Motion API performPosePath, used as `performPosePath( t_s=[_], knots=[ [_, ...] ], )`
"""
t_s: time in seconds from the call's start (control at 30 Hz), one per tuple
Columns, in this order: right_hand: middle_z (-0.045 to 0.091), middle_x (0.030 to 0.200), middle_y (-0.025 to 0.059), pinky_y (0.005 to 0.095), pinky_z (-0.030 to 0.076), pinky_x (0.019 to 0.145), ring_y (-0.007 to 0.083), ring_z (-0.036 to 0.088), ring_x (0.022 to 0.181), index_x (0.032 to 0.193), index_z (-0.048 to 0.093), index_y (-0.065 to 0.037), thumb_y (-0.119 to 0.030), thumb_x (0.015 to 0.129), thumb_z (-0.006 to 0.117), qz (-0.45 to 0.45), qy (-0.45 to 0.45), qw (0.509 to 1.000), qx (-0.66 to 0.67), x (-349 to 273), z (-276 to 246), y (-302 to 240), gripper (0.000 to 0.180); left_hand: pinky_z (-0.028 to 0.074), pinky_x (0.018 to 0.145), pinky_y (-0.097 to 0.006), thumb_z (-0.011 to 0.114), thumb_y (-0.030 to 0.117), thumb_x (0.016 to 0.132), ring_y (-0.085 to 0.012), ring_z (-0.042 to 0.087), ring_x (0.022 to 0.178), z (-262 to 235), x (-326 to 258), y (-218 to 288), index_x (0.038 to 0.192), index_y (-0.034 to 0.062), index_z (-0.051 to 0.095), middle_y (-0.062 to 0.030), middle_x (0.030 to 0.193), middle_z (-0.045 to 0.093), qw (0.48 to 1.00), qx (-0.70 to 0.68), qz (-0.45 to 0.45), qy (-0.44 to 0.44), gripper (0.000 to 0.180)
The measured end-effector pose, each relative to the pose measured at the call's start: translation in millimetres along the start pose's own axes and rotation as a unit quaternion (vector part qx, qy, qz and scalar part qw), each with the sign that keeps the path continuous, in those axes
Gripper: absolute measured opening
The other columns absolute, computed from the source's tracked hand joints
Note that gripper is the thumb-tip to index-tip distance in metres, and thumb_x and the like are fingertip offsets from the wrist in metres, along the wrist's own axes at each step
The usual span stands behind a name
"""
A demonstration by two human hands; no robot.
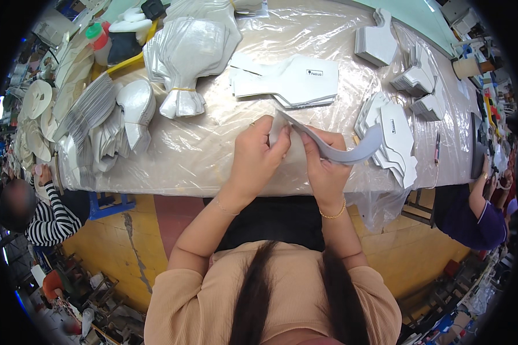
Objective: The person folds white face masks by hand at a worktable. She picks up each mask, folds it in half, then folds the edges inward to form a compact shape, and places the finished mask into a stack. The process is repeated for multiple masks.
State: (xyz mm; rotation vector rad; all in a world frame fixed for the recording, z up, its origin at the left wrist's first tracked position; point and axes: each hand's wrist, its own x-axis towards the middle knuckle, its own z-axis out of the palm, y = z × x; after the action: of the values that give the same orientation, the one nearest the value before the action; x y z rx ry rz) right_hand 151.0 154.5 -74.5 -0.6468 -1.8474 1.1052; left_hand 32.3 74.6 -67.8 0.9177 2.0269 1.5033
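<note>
Now left hand (255, 153), right hand (328, 173) pinch curved white piece (354, 154), grip partly hidden.

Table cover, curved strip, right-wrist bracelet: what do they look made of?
Table cover: clear plastic film, glossy, judging by wrinkles and glare.
Curved strip: smooth, matte, flexible sheet, bending without visible creases; perhaps coated fabric or synthetic leather.
Bracelet: probably metal, gold-coloured, judging by its shine.

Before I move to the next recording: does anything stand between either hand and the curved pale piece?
Nothing visible does: the left hand and right hand both hold the curved pale piece directly. The white cut panels lie beyond them on the plastic-covered table.
</note>
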Motion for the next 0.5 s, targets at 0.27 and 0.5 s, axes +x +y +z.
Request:
performPosePath(
  t_s=[0.27,0.5],
  knots=[
    [0.071,0.097,0.0083,0.0241,0.053,0.075,0.0107,0.066,0.084,0.104,0.069,0.001,0.008,0.090,0.063,0.049,0.062,0.996,0.034,14,-4,8,0.017,0.047,0.057,-0.032,0.065,0.004,0.084,-0.0198,0.060,0.060,0,-7,6,0.096,-0.0028,0.059,-0.0158,0.077,0.066,0.999,-0.033,-0.016,-0.013,0.015],
    [0.071,0.094,0.0061,0.0235,0.052,0.075,0.0104,0.066,0.084,0.099,0.072,0.000,0.007,0.090,0.066,0.037,0.074,0.991,-0.109,25,-22,6,0.013,0.047,0.058,-0.032,0.064,0.003,0.084,-0.0199,0.062,0.060,-5,-11,6,0.099,-0.0024,0.058,-0.0143,0.071,0.065,0.997,-0.045,-0.035,-0.052,0.017]
  ],
)
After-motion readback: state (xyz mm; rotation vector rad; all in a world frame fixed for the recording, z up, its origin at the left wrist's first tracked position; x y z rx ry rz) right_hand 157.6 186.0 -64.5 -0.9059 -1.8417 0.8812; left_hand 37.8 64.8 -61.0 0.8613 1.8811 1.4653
